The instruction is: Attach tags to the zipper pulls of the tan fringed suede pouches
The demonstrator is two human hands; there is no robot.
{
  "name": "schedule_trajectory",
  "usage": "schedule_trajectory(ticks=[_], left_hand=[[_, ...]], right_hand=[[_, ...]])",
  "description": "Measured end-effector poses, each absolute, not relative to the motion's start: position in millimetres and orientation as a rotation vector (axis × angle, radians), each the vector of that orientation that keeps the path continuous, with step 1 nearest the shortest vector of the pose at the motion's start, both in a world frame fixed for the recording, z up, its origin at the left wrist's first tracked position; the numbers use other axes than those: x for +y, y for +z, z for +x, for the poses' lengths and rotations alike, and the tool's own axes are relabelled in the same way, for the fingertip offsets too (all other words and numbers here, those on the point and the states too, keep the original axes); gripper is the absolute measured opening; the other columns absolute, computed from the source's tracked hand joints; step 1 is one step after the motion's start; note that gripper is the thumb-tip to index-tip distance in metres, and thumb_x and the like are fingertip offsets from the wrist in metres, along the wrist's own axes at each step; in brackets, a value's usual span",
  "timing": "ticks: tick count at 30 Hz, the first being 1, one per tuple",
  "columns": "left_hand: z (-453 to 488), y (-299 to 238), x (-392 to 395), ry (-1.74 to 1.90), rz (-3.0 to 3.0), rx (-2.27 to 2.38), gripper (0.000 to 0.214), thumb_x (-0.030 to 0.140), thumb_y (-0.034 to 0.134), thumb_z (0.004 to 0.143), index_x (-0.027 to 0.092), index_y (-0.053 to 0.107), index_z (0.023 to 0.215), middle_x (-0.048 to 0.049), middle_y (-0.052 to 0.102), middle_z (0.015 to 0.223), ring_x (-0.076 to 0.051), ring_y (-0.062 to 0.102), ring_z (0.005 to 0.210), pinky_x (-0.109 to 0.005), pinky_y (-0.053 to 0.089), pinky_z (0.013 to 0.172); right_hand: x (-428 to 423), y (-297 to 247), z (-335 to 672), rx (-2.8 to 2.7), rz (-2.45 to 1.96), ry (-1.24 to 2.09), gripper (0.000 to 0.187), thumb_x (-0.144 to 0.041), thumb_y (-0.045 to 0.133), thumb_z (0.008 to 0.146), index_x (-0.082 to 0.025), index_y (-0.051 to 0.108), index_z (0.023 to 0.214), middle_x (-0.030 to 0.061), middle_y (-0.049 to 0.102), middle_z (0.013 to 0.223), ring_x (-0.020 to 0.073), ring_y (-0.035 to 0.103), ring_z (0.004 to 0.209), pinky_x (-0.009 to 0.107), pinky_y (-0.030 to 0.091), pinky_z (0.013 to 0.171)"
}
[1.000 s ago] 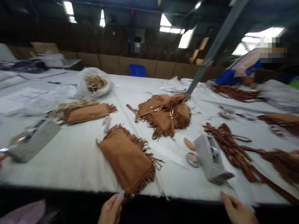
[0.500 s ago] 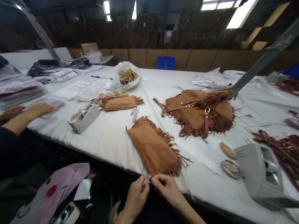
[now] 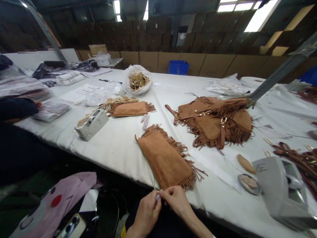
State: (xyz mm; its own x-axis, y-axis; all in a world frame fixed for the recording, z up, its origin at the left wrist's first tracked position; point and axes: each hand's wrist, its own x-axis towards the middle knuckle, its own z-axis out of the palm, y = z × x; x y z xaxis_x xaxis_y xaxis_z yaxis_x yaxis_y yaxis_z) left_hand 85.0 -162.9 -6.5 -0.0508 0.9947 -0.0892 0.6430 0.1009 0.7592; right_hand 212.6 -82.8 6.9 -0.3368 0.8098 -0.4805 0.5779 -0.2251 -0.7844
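Observation:
A tan suede pouch with a fringed edge [image 3: 164, 160] lies flat at the table's front edge, its near corner at my fingertips. My left hand [image 3: 148, 211] is closed, pinching a small whitish piece [image 3: 157, 197] at that corner; it may be a wrapped zip pull, but it is mostly covered. My right hand [image 3: 176, 200] pinches right beside it, thumb and forefinger together; what lies between them is hidden. Beyond, a second fringed pouch [image 3: 131, 109] lies with a small pale wrapped piece [image 3: 145, 122] by its corner.
Fringed brown bags [image 3: 213, 122] are heaped at right, near a metal post [image 3: 274, 72]. Tape dispensers stand at left [image 3: 92, 125] and right [image 3: 277, 188], with a round dish [image 3: 249, 183] alongside. A co-worker's dark sleeve [image 3: 17, 108] reaches over plastic-wrapped packs [image 3: 51, 110].
My fingertips have drawn closer together on the pale piece, covering more of it. At left, the co-worker's bare forearms have gone from sight and a dark sleeve crosses the packs. The view has shifted slightly.

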Motion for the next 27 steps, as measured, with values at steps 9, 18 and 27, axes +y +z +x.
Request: schedule_trajectory(ticks=[9, 18, 27], left_hand=[[84, -3, -166, 0.951, 1.34, 1.682, 0.029, 0.026, 0.04, 0.091, 0.021, 0.049, 0.118, -0.0065, 0.067, 0.084, -0.02, 0.063, 0.073, -0.027, 0.04, 0.066], [88, 3, -161, 1.076, 0.988, 1.484, 0.025, 0.039, 0.05, 0.088, 0.017, 0.062, 0.092, -0.0022, 0.063, 0.071, -0.015, 0.055, 0.064, -0.025, 0.04, 0.063], [103, -7, -154, 1.334, 0.407, 1.128, 0.036, 0.046, 0.066, 0.078, 0.013, 0.058, 0.089, 0.0053, 0.05, 0.054, -0.003, 0.027, 0.042, -0.019, 0.016, 0.042]], right_hand=[[-86, 1, 212, -1.802, -1.698, 1.572, 0.04, -0.039, 0.055, 0.077, -0.016, 0.058, 0.044, 0.0012, 0.056, 0.039, 0.0089, 0.045, 0.034, 0.02, 0.029, 0.037], [-84, 8, 216, -1.744, -1.718, 1.644, 0.04, -0.04, 0.058, 0.075, -0.015, 0.061, 0.045, 0.0017, 0.055, 0.039, 0.0075, 0.04, 0.031, 0.019, 0.026, 0.034], [-95, 5, 219, -1.73, -1.829, 1.509, 0.059, -0.063, 0.05, 0.077, -0.018, 0.052, 0.04, 0.0025, 0.05, 0.035, 0.01, 0.042, 0.033, 0.022, 0.027, 0.036]])
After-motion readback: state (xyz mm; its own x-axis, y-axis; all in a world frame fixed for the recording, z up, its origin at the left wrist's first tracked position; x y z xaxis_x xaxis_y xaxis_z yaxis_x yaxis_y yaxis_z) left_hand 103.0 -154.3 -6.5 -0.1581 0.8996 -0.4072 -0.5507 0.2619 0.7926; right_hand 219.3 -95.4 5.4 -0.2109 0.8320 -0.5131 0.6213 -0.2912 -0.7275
